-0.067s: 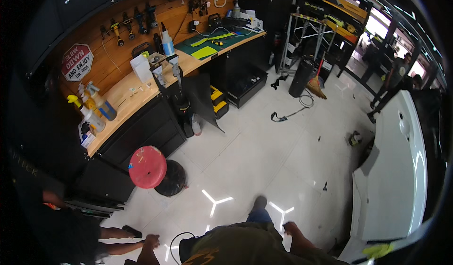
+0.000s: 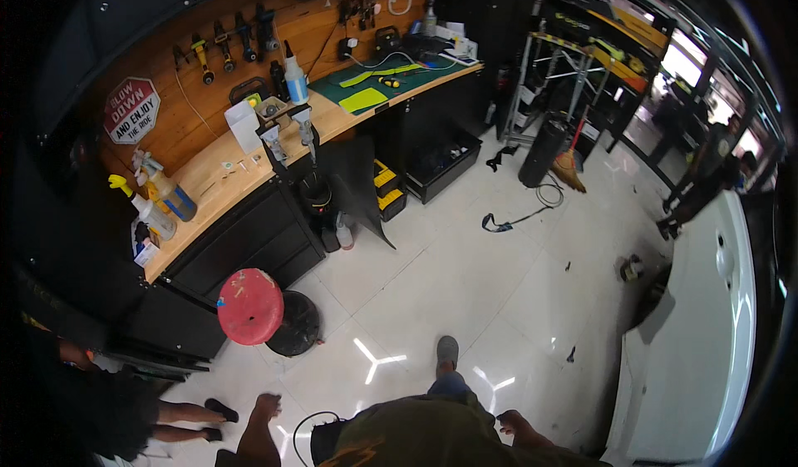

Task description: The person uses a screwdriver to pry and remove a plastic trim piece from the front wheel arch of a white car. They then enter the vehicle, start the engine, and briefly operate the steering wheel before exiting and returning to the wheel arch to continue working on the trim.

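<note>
My left hand (image 2: 268,406) hangs low beside my body, its fingers loosely bent and apart, with nothing visible in it. On the other side, my right hand (image 2: 514,424) is curled; a small dark spot shows at its fingertips, too small to name. Both hands are over the pale tiled floor and touch no furniture. Close to my left hip is a black pouch (image 2: 324,440) with a thin black loop. Ahead and left of my left hand stands a red-topped stool (image 2: 249,307) beside a round black base (image 2: 297,324). One grey shoe (image 2: 447,352) is stepping forward.
A wooden workbench (image 2: 218,186) with spray bottles (image 2: 173,194) runs along the left. Its black drawer (image 2: 445,170) is pulled out. A cable (image 2: 499,223), black cylinder (image 2: 542,153) and broom (image 2: 571,164) are ahead. At right stands a white car panel (image 2: 686,342); people are left and far right.
My foot has come further forward. My left hand has risen slightly in view, and my right hand sits a little lower. The stool and workbench have shifted slightly left in the picture.
</note>
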Motion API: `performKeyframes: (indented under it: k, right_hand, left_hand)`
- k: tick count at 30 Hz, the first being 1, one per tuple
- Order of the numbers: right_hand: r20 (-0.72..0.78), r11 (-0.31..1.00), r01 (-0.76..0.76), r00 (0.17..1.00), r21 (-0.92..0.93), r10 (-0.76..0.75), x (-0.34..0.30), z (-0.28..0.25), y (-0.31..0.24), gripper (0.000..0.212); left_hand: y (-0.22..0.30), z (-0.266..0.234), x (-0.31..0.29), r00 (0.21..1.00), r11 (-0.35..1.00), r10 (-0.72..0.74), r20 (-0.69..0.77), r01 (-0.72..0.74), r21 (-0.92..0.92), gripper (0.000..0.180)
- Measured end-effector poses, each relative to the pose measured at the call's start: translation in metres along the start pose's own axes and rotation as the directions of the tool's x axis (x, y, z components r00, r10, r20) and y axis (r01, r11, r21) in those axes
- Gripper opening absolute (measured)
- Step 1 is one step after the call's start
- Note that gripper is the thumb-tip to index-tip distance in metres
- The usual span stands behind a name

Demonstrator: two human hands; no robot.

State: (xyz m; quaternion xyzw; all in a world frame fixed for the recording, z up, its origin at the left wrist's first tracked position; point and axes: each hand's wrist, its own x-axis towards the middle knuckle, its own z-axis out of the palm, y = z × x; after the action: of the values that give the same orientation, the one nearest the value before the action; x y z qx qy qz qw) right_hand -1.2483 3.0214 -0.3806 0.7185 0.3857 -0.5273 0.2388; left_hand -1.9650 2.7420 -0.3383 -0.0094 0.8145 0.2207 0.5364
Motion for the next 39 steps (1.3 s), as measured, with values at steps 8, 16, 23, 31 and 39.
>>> performKeyframes:
  k: [8, 16, 23, 31, 39]
  right_hand:
    - [0.031, 0.191, 0.29, 0.618, -0.938, -0.785, 0.106, -0.345, -0.275, 0.03]
    - [-0.248, 0.456, 0.889, 0.45, 0.034, -0.858, 0.014, -0.449, -0.748, 0.016]
    - [0.132, -0.036, 0.875, 0.032, -0.482, -0.991, -0.008, -0.448, -1.016, 0.029]
    - [-0.103, 0.07, 0.503, -0.038, -0.861, -0.994, -0.026, -0.432, -1.283, 0.041]
    - [0.045, -0.044, 0.325, -0.004, -0.945, -0.999, 0.029, -0.393, -1.355, 0.035]
  left_hand:
    - [0.221, 0.215, 0.007, 0.68, 0.941, -0.327, 0.656, 0.167, 0.295, 0.048]
    - [0.36, 0.2, 0.068, 0.92, 0.909, 0.031, 0.391, -0.189, 0.373, 0.046]
    - [0.465, 0.148, 0.025, 0.829, 0.948, 0.245, -0.503, -0.314, -0.056, 0.047]
    - [0.411, 0.271, -0.023, 0.72, 0.944, -0.313, -0.62, 0.163, -0.287, 0.047]
    - [0.369, 0.428, -0.084, 0.782, 0.638, -0.618, -0.081, 0.438, -0.634, 0.039]
